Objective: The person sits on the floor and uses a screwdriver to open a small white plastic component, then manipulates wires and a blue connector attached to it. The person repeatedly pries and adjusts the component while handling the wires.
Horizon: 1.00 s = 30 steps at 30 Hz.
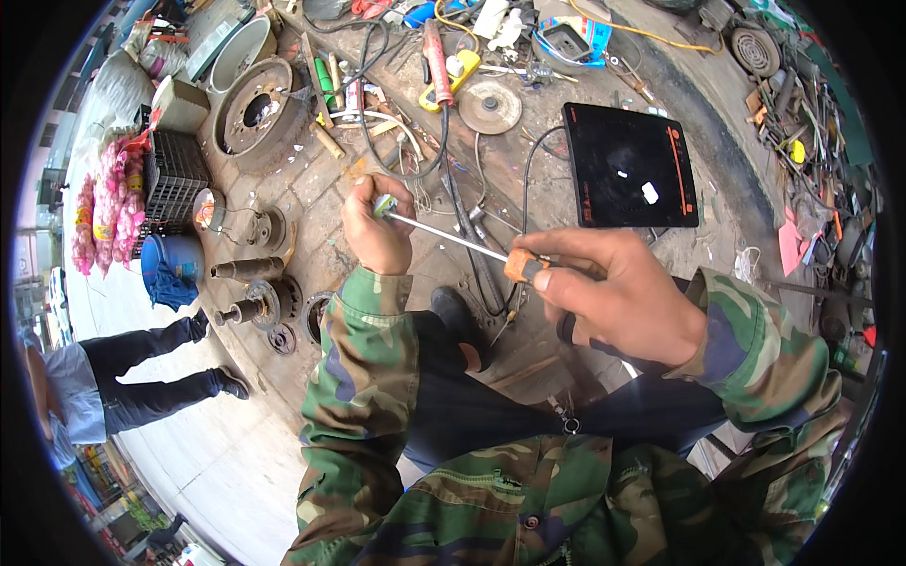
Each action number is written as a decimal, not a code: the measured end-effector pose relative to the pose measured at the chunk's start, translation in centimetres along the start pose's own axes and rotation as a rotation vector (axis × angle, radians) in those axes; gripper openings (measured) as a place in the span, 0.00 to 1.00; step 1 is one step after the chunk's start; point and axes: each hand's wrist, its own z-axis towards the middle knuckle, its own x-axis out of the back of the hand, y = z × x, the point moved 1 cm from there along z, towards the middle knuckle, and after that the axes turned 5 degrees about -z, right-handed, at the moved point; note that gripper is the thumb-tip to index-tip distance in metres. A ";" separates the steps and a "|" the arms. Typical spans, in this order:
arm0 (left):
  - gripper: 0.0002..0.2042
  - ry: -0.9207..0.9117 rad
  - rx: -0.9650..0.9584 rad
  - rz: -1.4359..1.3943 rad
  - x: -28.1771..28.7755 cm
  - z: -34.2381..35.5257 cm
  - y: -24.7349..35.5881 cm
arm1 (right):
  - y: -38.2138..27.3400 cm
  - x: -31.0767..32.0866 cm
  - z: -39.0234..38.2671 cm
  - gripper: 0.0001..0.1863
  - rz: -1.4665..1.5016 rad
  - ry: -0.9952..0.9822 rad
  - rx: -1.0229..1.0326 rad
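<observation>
Pinching orange-handled screwdriver in right hand, slim silver shaft slanting far left; left hand pinching small green-white piece

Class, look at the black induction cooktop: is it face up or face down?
Face up: the black induction cooktop shows its orange control strip to the camera above.

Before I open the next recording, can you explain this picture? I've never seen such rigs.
No machine here: just a person's bare left hand and right hand. One fisheye camera on the head looks down; its lens bends straight edges. A slim silver metal shaft runs from a green-and-white piece in the left hand to a small orange-brown block in the right. On the paved ground are a flat black rectangular panel, a rusty round metal rim and a grey disc.
</observation>
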 end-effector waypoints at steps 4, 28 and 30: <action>0.24 0.001 0.010 -0.045 -0.1 0.1 -0.2 | 1.1 -0.2 -0.1 0.23 -0.767 0.140 0.506; 0.24 -0.006 0.036 -0.156 -1.3 0.8 0.8 | 1.4 1.8 0.0 0.25 0.364 -0.109 0.034; 0.24 0.005 0.064 -0.216 -1.3 0.8 0.9 | 1.0 2.2 0.3 0.26 0.612 -0.185 -0.120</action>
